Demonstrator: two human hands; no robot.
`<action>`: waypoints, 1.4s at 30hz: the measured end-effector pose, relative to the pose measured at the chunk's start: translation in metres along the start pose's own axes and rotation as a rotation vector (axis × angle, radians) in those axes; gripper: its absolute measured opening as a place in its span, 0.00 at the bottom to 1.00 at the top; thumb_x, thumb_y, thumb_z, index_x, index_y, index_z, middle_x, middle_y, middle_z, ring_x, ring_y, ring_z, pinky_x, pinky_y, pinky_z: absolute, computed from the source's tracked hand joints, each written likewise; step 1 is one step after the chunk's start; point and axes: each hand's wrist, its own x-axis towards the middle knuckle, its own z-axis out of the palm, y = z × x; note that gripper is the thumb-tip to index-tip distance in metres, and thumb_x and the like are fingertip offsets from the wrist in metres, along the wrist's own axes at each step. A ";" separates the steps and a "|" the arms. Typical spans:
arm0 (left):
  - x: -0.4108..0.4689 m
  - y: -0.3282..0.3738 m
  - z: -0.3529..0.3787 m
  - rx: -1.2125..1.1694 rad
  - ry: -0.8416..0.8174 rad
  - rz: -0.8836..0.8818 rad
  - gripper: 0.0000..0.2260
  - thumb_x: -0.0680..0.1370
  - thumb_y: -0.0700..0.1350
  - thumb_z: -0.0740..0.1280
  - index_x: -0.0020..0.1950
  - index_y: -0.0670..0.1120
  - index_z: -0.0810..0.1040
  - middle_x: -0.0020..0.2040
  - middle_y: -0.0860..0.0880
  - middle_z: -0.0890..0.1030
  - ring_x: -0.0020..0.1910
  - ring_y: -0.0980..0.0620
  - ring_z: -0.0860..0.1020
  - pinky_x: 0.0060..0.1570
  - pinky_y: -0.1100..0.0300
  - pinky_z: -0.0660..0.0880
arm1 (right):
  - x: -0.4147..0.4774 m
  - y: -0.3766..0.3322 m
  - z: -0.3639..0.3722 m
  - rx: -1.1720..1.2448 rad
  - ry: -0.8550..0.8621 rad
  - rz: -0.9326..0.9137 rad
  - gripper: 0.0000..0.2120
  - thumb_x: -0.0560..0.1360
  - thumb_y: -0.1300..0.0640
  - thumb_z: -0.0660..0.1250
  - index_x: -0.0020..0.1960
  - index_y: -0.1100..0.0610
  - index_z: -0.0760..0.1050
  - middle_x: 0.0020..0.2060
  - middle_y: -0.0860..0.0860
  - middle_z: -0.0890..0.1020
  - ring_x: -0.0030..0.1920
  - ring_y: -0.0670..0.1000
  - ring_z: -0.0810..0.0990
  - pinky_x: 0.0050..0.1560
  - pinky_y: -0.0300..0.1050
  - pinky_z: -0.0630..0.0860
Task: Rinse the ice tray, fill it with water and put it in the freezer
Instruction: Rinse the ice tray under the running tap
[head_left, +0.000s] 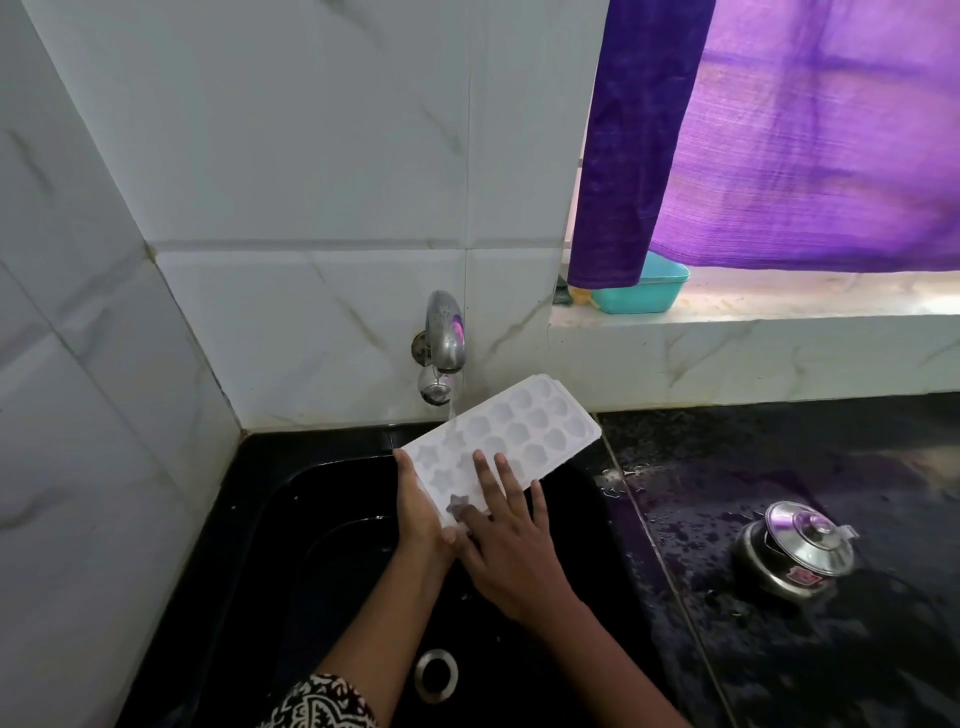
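Head view looking down into a black kitchen sink (322, 545) set in a corner of pale marbled wall tiles (311, 156). A white plastic ice tray (524, 431) is held over the sink, lying on a slant from near left to far right, its far end reaching towards the dark wet counter (779, 493) on the right. The tray faces up, showing rows of small moulded cups, some star-shaped. A metal tap (445, 332) sticks out of the wall above it, and a thin stream of water (453, 402) falls from the spout onto the tray's far left edge. The left hand (421, 512) grips the near left edge of the tray, thumb on the rim and fingers hidden underneath. The right hand (511, 540) lies flat on top of the near end, its fingers straight and spread apart over the cups. A black-and-white patterned sleeve (322, 701) shows at the bottom edge by the left forearm. A round metal drain (436, 675) sits in the sink floor below the arms. On the counter, well apart from the tray, stands a small steel pot (795, 551) with a lid. Behind, a purple curtain (779, 130) hangs over a window ledge (779, 312), where a teal plastic tub (644, 291) peeks out beneath the cloth
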 end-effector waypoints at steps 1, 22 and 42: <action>0.001 -0.002 -0.003 0.002 0.011 -0.004 0.37 0.76 0.70 0.50 0.65 0.41 0.75 0.60 0.37 0.80 0.62 0.35 0.76 0.66 0.40 0.67 | 0.003 0.003 -0.002 0.013 -0.017 0.014 0.19 0.77 0.40 0.51 0.53 0.44 0.77 0.76 0.51 0.54 0.76 0.47 0.41 0.70 0.58 0.42; -0.011 -0.013 -0.019 0.094 0.043 0.079 0.37 0.77 0.70 0.47 0.63 0.41 0.76 0.57 0.37 0.82 0.54 0.38 0.81 0.52 0.46 0.76 | 0.007 0.001 -0.034 0.486 -0.206 0.064 0.40 0.75 0.32 0.36 0.62 0.54 0.75 0.68 0.48 0.73 0.71 0.42 0.63 0.75 0.47 0.43; -0.035 -0.013 -0.075 0.143 0.168 0.125 0.35 0.76 0.69 0.51 0.65 0.43 0.75 0.58 0.39 0.81 0.53 0.41 0.82 0.56 0.46 0.75 | 0.035 0.030 0.038 0.118 -0.441 0.055 0.42 0.74 0.33 0.39 0.77 0.61 0.40 0.77 0.56 0.42 0.76 0.53 0.38 0.73 0.53 0.36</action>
